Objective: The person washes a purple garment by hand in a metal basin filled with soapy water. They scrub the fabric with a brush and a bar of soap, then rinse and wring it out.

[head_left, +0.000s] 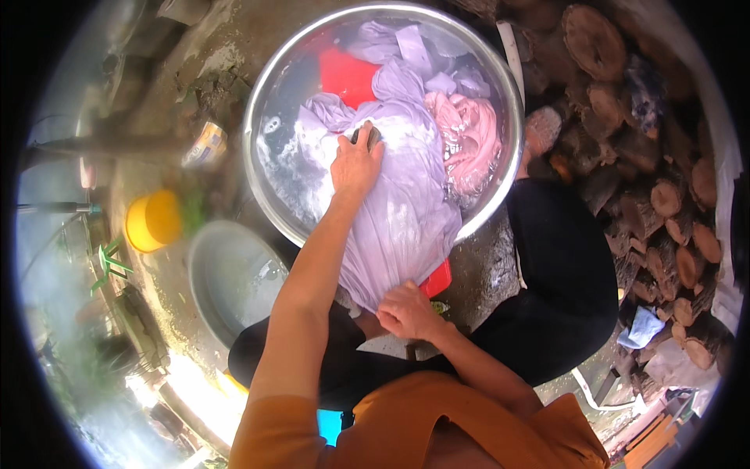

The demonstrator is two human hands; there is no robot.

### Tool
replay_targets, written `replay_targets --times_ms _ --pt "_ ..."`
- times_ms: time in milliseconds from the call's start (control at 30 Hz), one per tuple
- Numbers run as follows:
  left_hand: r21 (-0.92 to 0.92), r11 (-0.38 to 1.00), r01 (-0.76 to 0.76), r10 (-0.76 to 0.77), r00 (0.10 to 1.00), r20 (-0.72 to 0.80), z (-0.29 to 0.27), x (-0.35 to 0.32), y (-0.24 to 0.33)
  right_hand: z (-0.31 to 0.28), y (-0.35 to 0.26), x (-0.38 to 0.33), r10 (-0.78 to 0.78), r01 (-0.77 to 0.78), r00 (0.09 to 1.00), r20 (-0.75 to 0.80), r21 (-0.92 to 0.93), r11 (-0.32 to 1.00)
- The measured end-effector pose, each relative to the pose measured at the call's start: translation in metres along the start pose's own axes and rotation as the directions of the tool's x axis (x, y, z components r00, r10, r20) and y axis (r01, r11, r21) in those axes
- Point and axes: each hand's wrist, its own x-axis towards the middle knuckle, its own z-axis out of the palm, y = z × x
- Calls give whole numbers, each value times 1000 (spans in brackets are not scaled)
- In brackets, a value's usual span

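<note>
Obs., head view: the person crouched over a large metal basin point(269, 102) of soapy water set on wet ground. A pale lilac garment point(398, 211) was stretched from inside the basin out over its near rim toward the person's lap, apparently lying on a red washboard point(348, 74); red showed beyond the cloth in the water and again at the near rim, which suggested one slanted board under the cloth giving it a firm backing. The left hand point(355, 166) was extended into the basin with fingers closed over a small dark scrubbing brush point(366, 137), pressed down on the cloth; only the brush's far end showed past the fingers. The right hand point(406, 311) lay at the near end of the garment, fingers curled and clamped on the bunched fabric at the board's lower edge, probably to keep the cloth taut and stop it sliding. A pink garment point(473, 137) sat crumpled in the water at the right side of the basin, clear of the lilac one, touching it only at the edge. To the left stood a smaller grey basin point(234, 277) holding some water and a yellow bucket point(152, 220), both within reach. Stacked firewood logs point(664, 195) filled the right side.
</note>
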Motion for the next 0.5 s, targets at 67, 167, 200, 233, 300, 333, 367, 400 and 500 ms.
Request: replay_targets --times_ms 67,167,200,233,300,333,367,400,500 --pt "-20 1000 -7 9 994 105 -2 -48 7 1 4 -3 21 -21 999 -42 4 1000" --pt "-121 953 -276 297 928 224 -9 -157 7 6 3 -3 -15 13 992 -123 -19 1000" --pt "-173 874 -454 484 848 218 -6 -173 3 9 2 -2 -64 58 985 -160 -39 998" --pt "-125 873 -471 487 849 204 -2 -159 8 11 2 -2 -116 106 974 -193 -62 992" --pt "-9 885 -466 461 871 171 4 -103 25 6 -3 -5 -58 58 998 -1 -65 996" --pt "17 932 -363 359 927 110 10 -74 38 7 -6 -7 -20 27 996 88 -76 997" --pt "40 963 -265 262 963 67 14 -59 48 11 -8 -8 -3 7 996 91 -50 999" --pt "58 970 -234 230 971 71 10 -59 55 9 -5 -6 1 2 995 99 -27 1000" --pt "50 969 -242 232 961 154 10 -85 63 12 -3 -10 -9 11 1000 23 -77 997"
